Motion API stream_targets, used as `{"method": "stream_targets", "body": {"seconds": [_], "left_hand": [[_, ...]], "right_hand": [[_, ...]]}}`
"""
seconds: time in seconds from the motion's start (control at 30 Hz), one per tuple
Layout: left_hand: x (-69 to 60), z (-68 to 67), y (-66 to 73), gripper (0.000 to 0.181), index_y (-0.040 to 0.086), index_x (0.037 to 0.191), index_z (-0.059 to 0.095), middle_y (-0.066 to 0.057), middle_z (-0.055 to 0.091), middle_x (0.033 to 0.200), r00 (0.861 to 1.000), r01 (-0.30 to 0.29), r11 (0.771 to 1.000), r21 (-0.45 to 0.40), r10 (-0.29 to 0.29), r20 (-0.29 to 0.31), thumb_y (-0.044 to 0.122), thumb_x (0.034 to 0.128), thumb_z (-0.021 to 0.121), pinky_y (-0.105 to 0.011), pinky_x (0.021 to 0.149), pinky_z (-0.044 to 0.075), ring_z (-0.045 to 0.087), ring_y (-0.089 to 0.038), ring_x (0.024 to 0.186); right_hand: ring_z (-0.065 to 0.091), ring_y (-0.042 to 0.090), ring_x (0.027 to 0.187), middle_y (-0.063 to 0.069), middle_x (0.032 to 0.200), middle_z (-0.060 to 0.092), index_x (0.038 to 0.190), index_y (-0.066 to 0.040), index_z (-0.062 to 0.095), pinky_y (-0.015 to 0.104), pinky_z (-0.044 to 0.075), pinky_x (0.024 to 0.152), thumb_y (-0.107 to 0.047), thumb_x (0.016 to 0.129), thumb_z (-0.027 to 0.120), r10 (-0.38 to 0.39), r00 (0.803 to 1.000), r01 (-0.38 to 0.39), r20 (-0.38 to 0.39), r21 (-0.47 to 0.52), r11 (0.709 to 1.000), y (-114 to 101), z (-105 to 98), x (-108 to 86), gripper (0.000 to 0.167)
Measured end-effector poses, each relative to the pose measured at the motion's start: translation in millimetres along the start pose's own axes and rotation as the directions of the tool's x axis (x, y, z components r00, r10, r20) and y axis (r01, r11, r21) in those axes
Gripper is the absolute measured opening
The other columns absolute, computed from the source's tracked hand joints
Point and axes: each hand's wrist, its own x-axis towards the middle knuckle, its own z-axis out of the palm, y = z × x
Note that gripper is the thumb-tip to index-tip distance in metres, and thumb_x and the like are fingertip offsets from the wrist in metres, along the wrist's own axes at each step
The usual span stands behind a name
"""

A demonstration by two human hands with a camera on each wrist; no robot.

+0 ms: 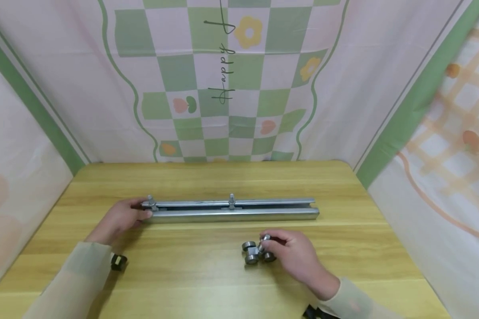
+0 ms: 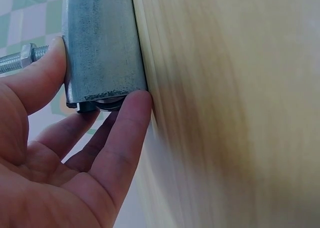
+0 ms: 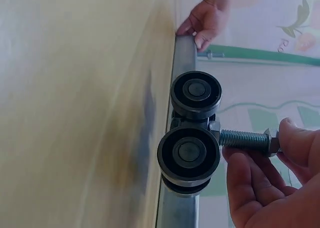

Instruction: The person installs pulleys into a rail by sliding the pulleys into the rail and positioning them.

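A silver metal channel rail lies crosswise on the table, its slot facing up. Two upright threaded bolts with nuts stick out of the slot, a left bolt at the left end and a middle bolt. My left hand holds the rail's left end, thumb near the left bolt; a dark round wheel edge shows inside the opening. In front of the rail, my right hand pinches the bolt of a roller trolley with several black-rimmed wheels, held near the table.
The wooden table has rounded far corners. A checked curtain hangs behind it, with more curtains on both sides. Black straps are at the wrists.
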Motion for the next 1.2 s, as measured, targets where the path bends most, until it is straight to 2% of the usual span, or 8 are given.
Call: {"method": "stream_targets", "body": {"seconds": [0.23, 0.47, 0.6, 0.7, 0.8, 1.0, 1.2], "left_hand": [[-0.2, -0.1, 0.1, 0.070, 0.002, 0.151, 0.039, -0.026, 0.046, 0.142, 1.000, 0.002, 1.000, 0.013, -0.002, -0.005, 0.021, 0.0931, 0.072, -0.042, 0.088, 0.054, 0.058, -0.031, 0.110], [-1.5, -0.6, -1.1, 0.068, 0.000, 0.151, 0.039, -0.025, 0.046, 0.143, 1.000, -0.013, 0.999, 0.050, 0.012, 0.007, 0.025, 0.0949, 0.070, -0.045, 0.092, 0.052, 0.056, -0.033, 0.114], [-1.9, -1.4, -0.2, 0.068, -0.001, 0.151, 0.039, -0.025, 0.045, 0.145, 1.000, -0.018, 0.999, 0.048, 0.017, 0.010, 0.025, 0.0955, 0.070, -0.045, 0.093, 0.051, 0.054, -0.033, 0.117], [-2.0, -1.6, 1.0, 0.068, 0.000, 0.151, 0.039, -0.025, 0.046, 0.144, 1.000, -0.016, 0.999, 0.043, 0.016, 0.005, 0.024, 0.0949, 0.070, -0.045, 0.092, 0.052, 0.056, -0.033, 0.115], [-1.4, -1.6, 1.5, 0.069, 0.001, 0.151, 0.039, -0.026, 0.047, 0.142, 1.000, -0.014, 0.999, 0.033, 0.014, 0.004, 0.023, 0.0941, 0.071, -0.044, 0.091, 0.052, 0.057, -0.032, 0.111], [-0.8, -2.0, 0.8, 0.069, 0.002, 0.151, 0.039, -0.025, 0.048, 0.142, 1.000, -0.007, 0.999, 0.046, 0.007, 0.003, 0.024, 0.0942, 0.071, -0.043, 0.091, 0.052, 0.057, -0.031, 0.112], [-0.5, -2.1, -0.2, 0.070, 0.002, 0.151, 0.039, -0.024, 0.048, 0.142, 1.000, 0.001, 0.999, 0.047, -0.001, 0.004, 0.025, 0.0936, 0.071, -0.044, 0.091, 0.052, 0.057, -0.031, 0.111]], "right_hand": [[0.064, 0.015, 0.081, -0.008, 0.096, 0.073, 0.103, -0.023, 0.077, 0.029, 0.053, 0.065, -0.017, 0.090, 0.076, 0.041, 0.997, -0.042, -0.060, -0.018, 0.999, 7, -17, 2.5, 0.015], [0.059, 0.020, 0.074, -0.004, 0.100, 0.072, 0.108, -0.020, 0.076, 0.029, 0.049, 0.057, -0.030, 0.092, 0.074, 0.092, 0.988, -0.097, -0.122, -0.035, 0.995, 15, -41, 1.2, 0.019], [0.063, 0.019, 0.084, -0.004, 0.100, 0.072, 0.110, -0.021, 0.075, 0.029, 0.052, 0.066, -0.032, 0.094, 0.071, 0.081, 0.985, -0.090, -0.154, -0.053, 0.995, 21, -54, 2.1, 0.020], [0.065, 0.016, 0.092, -0.005, 0.101, 0.073, 0.111, -0.019, 0.075, 0.027, 0.054, 0.074, -0.031, 0.095, 0.070, 0.068, 0.981, -0.079, -0.179, -0.054, 0.995, 27, -62, 3.8, 0.021], [0.066, 0.014, 0.094, -0.002, 0.105, 0.073, 0.113, -0.015, 0.075, 0.022, 0.054, 0.077, -0.030, 0.095, 0.070, 0.058, 0.974, -0.073, -0.220, -0.060, 0.996, 31, -70, 4.8, 0.024], [0.067, 0.013, 0.090, 0.004, 0.104, 0.074, 0.116, -0.010, 0.073, 0.021, 0.055, 0.074, -0.027, 0.097, 0.068, 0.050, 0.958, -0.073, -0.282, -0.071, 0.995, 36, -88, 7.2, 0.026], [0.066, 0.013, 0.087, 0.007, 0.105, 0.073, 0.122, -0.007, 0.070, 0.022, 0.054, 0.071, -0.027, 0.100, 0.063, 0.031, 0.951, -0.075, -0.308, -0.133, 0.988, 41, -106, 9.6, 0.030]]}}
